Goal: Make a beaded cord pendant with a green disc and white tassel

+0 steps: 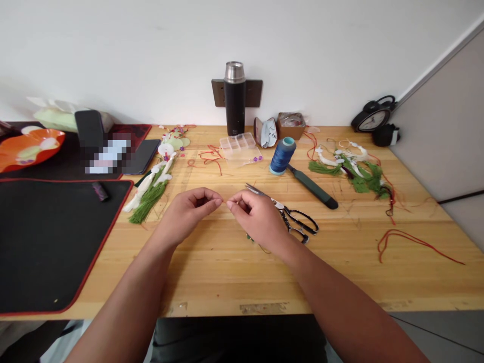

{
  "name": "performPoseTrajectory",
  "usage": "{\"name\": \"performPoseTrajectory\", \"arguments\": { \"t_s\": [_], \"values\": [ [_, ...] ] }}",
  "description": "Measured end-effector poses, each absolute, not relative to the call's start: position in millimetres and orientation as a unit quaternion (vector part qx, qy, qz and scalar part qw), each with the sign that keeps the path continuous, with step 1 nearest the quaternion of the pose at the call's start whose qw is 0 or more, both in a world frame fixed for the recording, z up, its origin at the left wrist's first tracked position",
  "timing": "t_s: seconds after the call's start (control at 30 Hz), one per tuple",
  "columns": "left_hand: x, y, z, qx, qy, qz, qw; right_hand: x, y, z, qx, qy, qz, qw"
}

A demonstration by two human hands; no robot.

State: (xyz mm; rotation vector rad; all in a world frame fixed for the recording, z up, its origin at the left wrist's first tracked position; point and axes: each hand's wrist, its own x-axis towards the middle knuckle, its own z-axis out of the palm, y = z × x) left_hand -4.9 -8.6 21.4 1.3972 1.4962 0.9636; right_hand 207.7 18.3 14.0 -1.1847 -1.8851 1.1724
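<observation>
My left hand (189, 214) and my right hand (259, 217) hover over the middle of the wooden table, fingertips almost meeting. Thumb and forefinger are pinched on each. A thin thread (224, 202), barely visible, runs between the pinches; the fingers hide most of it. Scissors (302, 222) with black handles lie partly behind my right hand, blades pointing to the back left. A small green item (248, 237) shows under that hand, too covered to name. Beyond it stand a blue thread spool (283, 155) and a dark green-handled tool (313, 187).
Green-and-white tassels (151, 191) lie left, more tassels (355, 169) right. Red cord (410, 234) rests at right. At the back are a clear compartment box (238, 143), black thermos (235, 106), small brown box (291, 126) and alarm clock (373, 118). A black mat (56, 242) covers the left.
</observation>
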Motion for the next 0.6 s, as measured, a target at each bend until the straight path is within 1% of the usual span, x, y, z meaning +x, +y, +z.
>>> {"name": "performPoseTrajectory", "arguments": {
  "t_s": [0.6],
  "values": [
    [-8.2,-9.0,18.4,0.566,0.611,0.376,0.406,208.3,18.5,14.4,-0.432,-0.718,0.441,0.321]
  ]
}}
